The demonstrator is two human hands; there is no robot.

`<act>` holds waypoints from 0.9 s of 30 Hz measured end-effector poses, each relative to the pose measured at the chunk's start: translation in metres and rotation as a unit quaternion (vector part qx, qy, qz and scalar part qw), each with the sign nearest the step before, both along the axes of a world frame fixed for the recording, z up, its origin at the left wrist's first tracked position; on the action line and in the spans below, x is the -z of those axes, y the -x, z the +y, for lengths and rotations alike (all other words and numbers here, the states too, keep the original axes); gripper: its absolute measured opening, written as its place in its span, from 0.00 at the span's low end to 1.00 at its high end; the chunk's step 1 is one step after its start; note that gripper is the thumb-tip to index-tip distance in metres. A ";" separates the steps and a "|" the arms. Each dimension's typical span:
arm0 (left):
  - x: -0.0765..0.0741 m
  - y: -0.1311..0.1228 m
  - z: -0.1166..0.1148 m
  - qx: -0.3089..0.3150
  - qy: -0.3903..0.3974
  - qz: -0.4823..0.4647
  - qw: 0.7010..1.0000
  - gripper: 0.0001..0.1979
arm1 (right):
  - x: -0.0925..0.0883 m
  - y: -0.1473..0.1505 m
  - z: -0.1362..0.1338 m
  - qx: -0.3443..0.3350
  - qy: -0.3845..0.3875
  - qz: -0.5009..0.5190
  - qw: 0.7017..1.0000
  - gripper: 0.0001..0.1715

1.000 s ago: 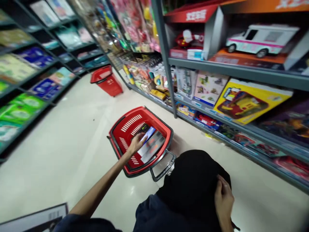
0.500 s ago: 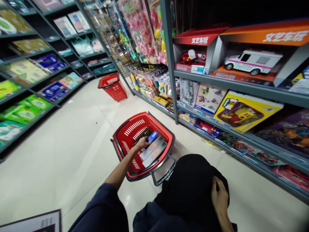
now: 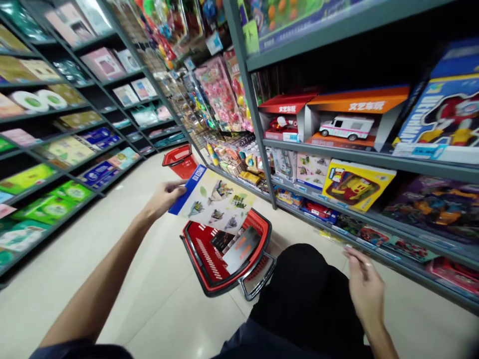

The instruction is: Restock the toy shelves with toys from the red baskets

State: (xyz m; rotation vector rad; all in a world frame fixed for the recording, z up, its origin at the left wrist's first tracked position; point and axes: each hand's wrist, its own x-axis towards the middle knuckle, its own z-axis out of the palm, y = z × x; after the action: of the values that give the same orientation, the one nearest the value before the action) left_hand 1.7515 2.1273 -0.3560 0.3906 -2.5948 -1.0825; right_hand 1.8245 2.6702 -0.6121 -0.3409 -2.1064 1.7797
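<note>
Two hands show in my view, and only one is loaded. The left hand (image 3: 163, 198) is clamped on a flat box (image 3: 219, 202), pinching the blue short end with the thumb on top and the fingers underneath. From that grip the box's long axis runs away to the right, toward the shelf (image 3: 374, 158), and its pale printed face is turned up toward me. The box is held in the air, clear of everything. Its free end hangs over the near red basket (image 3: 194, 254), which sits on the floor (image 3: 168, 309) just below and to the right of the hand. I cannot tell how high above the rim the box rides. Dark flat packs (image 3: 241, 247) lie inside the basket, under the box's far end. The right hand (image 3: 364, 286) is well apart from the box, low on the right. Its fingers are spread and it holds nothing, hovering beside the black-clad knee (image 3: 307, 289). So the left hand is the one on the box, while the right hand lies closer to the lower shelf rows. A second basket (image 3: 179, 160) stands farther up the aisle, beyond the left hand.
</note>
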 end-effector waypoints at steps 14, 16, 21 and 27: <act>0.026 -0.067 0.202 0.528 0.232 0.121 0.808 0.28 | -0.108 0.001 0.007 -0.250 0.482 -0.091 0.835 0.29; 0.046 -0.056 0.205 0.505 0.195 0.139 0.829 0.25 | -0.107 -0.003 0.016 -0.204 0.455 -0.055 0.865 0.34; 0.097 -0.042 0.227 0.279 -0.182 0.099 0.938 0.28 | -0.128 0.009 0.034 -0.147 0.384 0.078 0.908 0.42; 0.137 -0.077 0.285 0.272 -0.531 -0.057 0.800 0.39 | -0.139 -0.001 0.013 -0.063 0.355 0.200 0.911 0.46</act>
State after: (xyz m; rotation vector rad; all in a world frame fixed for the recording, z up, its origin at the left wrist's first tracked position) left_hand 1.8282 2.4124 -0.4932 -0.1192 -1.9166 -2.7491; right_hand 1.8253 2.6830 -0.4734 -0.0030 -1.1731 2.4041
